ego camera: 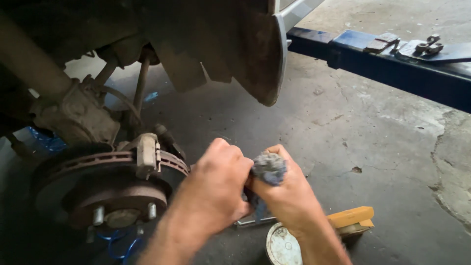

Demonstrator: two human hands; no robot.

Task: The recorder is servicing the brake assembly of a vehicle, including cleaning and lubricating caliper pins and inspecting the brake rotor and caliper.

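Beside rusty brake disc [105, 189]: left hand [216, 181], right hand [284, 189] both clenched on grey rag [268, 168].

Fuzzy grey cloth rag [269, 168] between the hands; left of them, rusty rough metal brake disc [93, 167]; beneath, matt cracked concrete floor [373, 147].

Rusty brake disc [105, 184] left; blue lift arm [392, 64], round tin [283, 245] on concrete.

Grey-blue rag [268, 168], crumpled into a wad, clutched between both fists, beside rusty brake disc [98, 181]
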